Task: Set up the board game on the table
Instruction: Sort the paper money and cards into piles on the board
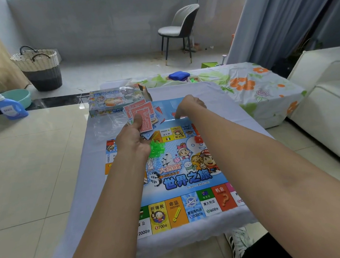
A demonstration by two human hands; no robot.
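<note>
Game board (186, 178) lies flat on the cloth-covered bench (212, 92). Left hand (133, 137) grips a fan of red play money (141, 115) over the board's far-left part, thumb on top. Right hand (189, 107) reaches to the board's far edge, fingers curled down; grip hidden, can't tell. Green plastic pieces (157, 148) sit just beside the left hand. Game box (116, 100) lies at the far-left corner.

A low table (85, 170) under a pale cloth carries the board (186, 176), spread from its near edge toward the middle. The box (114, 101) sits at the far left corner, with clear plastic wrap (107, 127) just in front of it. A second table (260, 91) in a flowered cloth adjoins the far right corner and bears a blue cloth (178, 75) and a tray (194, 79)
</note>
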